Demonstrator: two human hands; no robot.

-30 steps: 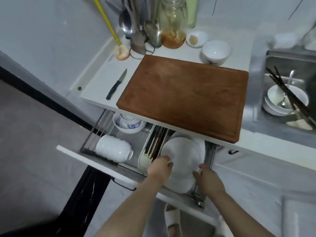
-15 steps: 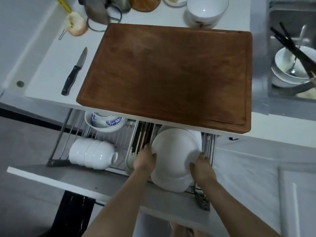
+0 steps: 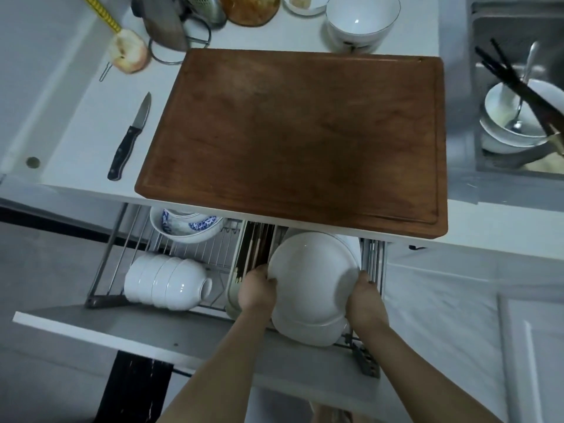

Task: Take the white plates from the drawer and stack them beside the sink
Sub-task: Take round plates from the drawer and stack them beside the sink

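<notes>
A stack of white plates [image 3: 311, 282] stands tilted in the right part of the open drawer [image 3: 152, 331], under the counter edge. My left hand [image 3: 256, 290] grips the stack's left rim. My right hand [image 3: 364, 296] grips its right rim. The bottom plates reach down to the drawer front. The sink [image 3: 518, 87] lies at the upper right, beyond the brown cutting board [image 3: 293, 138].
A row of white bowls [image 3: 166, 282] and a blue-patterned bowl [image 3: 186, 227] sit in the drawer's wire rack, with chopsticks [image 3: 254, 251] beside the plates. On the counter are a knife [image 3: 129, 138], a white bowl [image 3: 361, 22] and a cut apple [image 3: 129, 51]. Dishes and chopsticks fill the sink.
Both hands have closed on the two sides of the plate stack and tipped it up a little. The view has swung closer over the counter and drawer.
</notes>
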